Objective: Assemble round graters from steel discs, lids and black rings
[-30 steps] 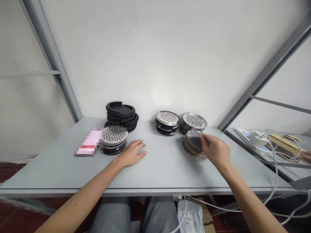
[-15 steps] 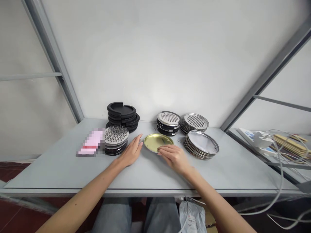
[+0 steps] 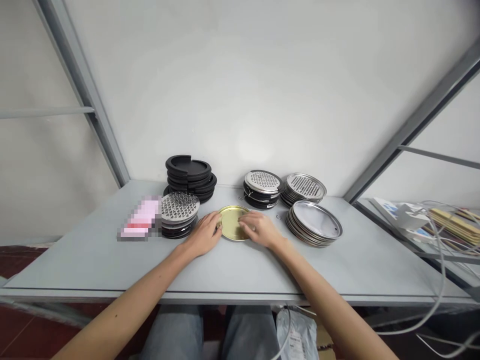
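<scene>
A shallow round gold-coloured metal lid (image 3: 231,231) lies on the grey table between my hands. My left hand (image 3: 203,235) grips its left rim, with thumb and fingertips at the edge. Over the right rim, my right hand (image 3: 262,230) has its fingers curled, covering that part of the lid. Close beside my left hand stands a stack topped by a round grater plate (image 3: 180,206) with raised teeth. To the right of my right hand is a stack of silver round lids (image 3: 317,220).
Black round holders (image 3: 189,167) are piled at the back left. Behind the gold lid stand a stack with a perforated grater plate (image 3: 263,181) and slotted grater plates (image 3: 305,187). A small metal ring (image 3: 278,217) lies nearby. A pixelated pink item (image 3: 142,215) is at left; white cables (image 3: 442,270) hang right.
My left hand has moved right onto the gold lid's rim. The lid has shifted left and slightly nearer, with my right hand now farther along its right side.
</scene>
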The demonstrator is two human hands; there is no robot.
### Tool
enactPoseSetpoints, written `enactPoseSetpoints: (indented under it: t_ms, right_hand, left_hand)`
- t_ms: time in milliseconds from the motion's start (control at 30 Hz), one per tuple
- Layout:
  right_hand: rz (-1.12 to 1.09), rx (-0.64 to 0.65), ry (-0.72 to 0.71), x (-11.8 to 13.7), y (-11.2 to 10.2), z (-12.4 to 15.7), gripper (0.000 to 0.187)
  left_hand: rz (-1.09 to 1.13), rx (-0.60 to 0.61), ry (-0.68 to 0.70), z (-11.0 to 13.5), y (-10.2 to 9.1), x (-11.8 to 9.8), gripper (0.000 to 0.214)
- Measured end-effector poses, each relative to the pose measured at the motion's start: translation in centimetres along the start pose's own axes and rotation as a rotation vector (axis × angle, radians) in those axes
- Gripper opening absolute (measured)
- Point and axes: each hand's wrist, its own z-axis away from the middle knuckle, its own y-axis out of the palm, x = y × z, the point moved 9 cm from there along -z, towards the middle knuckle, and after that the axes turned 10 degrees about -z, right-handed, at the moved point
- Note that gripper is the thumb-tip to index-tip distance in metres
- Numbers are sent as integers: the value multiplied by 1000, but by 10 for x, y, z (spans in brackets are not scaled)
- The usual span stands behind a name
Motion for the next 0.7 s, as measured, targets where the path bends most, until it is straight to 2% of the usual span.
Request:
enactPoseSetpoints:
  t_ms: [100,167,267,367,433,533,633,700]
  right_hand:
    - [18,-121,158,-32,-9,3,25]
    - [14,-155,231,-47,-9,8,24]
    - [-31,-168,285,-58,-7,14,25]
    - [-92,-175,293,-57,-8,16,27]
    - [-109,-186,290,-55,-10,17,28]
    - [-102,-209,302,-55,-12,17,26]
    - [-93,-216,307,-56,-13,17,25]
    - [-92,-217,304,-55,-13,17,25]
  left_hand:
    - [24,7,-35,0,1,4,49]
    - [34,15,-60,0,2,7,55]
    - [49,6,-57,0,2,6,56]
    - [73,-47,11,0,-11,-7,47]
    - [86,-113,93,3,-30,-21,36]
    - [28,-265,152,10,-73,-33,26]
    - [-120,-428,-42,14,-120,-12,29]
    - [-261,-394,-208,11,-137,12,42]
